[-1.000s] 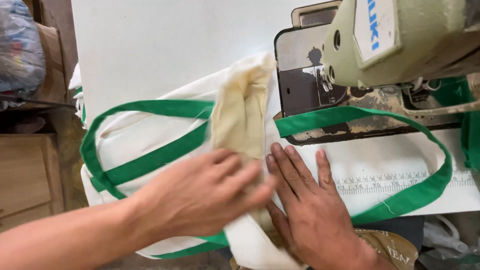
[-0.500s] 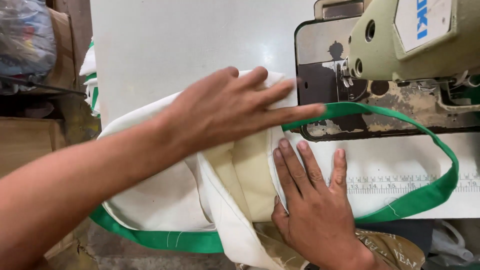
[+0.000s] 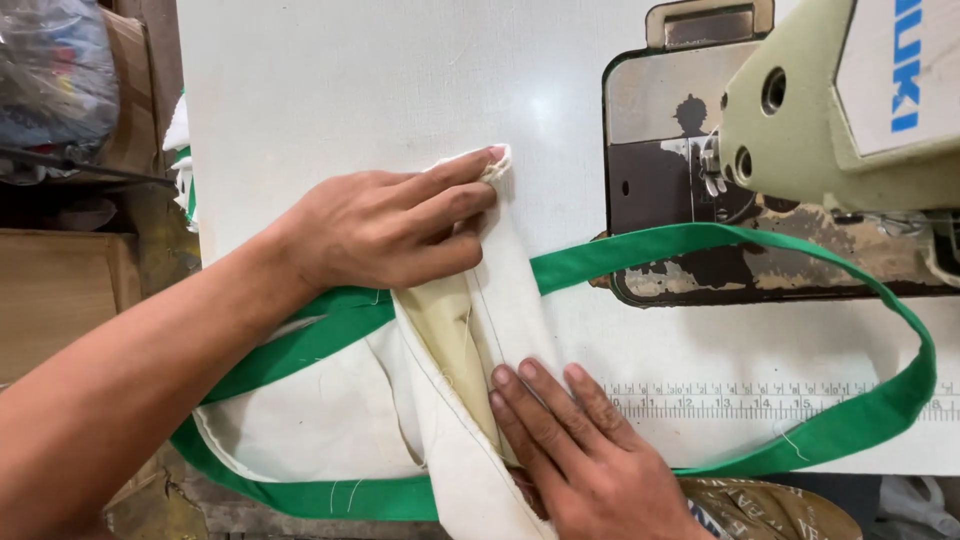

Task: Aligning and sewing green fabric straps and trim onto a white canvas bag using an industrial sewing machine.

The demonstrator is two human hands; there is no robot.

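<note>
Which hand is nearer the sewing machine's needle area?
Left. The left hand pins the cloth just left of the sewing machine; the right hand presses the cloth lower, near the table edge.

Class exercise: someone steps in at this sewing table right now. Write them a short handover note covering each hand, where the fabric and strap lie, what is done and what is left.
Left hand: fingers pinch the far end of the folded cream fabric piece on the white table.
Right hand: flat, pressing the near end of the fold.
Green strap: one loop lies across the sewing machine bed and back over the printed ruler; another runs under the left forearm.
Done: fabric is folded lengthwise and held flat.
Left: nothing is under the needle yet; the fold is beside the machine.
</note>
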